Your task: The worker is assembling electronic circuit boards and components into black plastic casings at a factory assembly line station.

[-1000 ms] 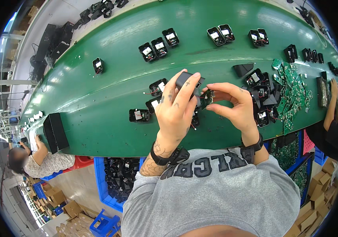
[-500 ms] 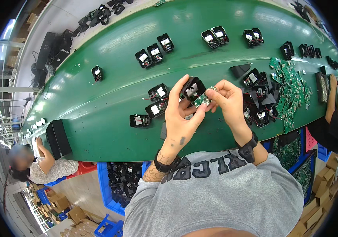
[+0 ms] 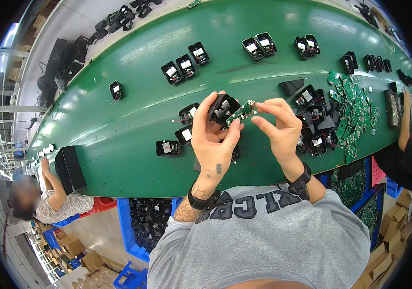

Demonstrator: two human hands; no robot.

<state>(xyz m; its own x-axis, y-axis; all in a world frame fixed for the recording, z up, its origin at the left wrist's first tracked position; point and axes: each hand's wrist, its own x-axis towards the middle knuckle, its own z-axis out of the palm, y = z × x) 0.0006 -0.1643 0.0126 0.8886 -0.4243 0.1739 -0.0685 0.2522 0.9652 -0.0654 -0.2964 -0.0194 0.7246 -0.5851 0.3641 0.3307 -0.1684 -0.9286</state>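
My left hand (image 3: 211, 147) grips a small open black plastic housing (image 3: 221, 107) above the bench. Its thumb also presses the lower end of a green circuit board (image 3: 242, 113), which slants up to the right in front of the housing's opening. My right hand (image 3: 283, 129) is beside the board's upper end with thumb and index finger apart. That index fingertip is at the board's end; whether it touches cannot be made out. Partly behind my left hand lie several similar black housings (image 3: 168, 148) with white parts and red wires inside.
On the green bench (image 3: 119, 164), a pile of black housings (image 3: 317, 113) and a heap of green circuit boards (image 3: 353, 106) lie to the right. More housings stand across the far side. A blue crate (image 3: 125, 226) of black parts sits below. Co-workers are at both sides.
My right thumb and fingers have spread apart and come off the board's face. The board and housing have shifted slightly left, with the board now tilted more steeply under my left thumb.
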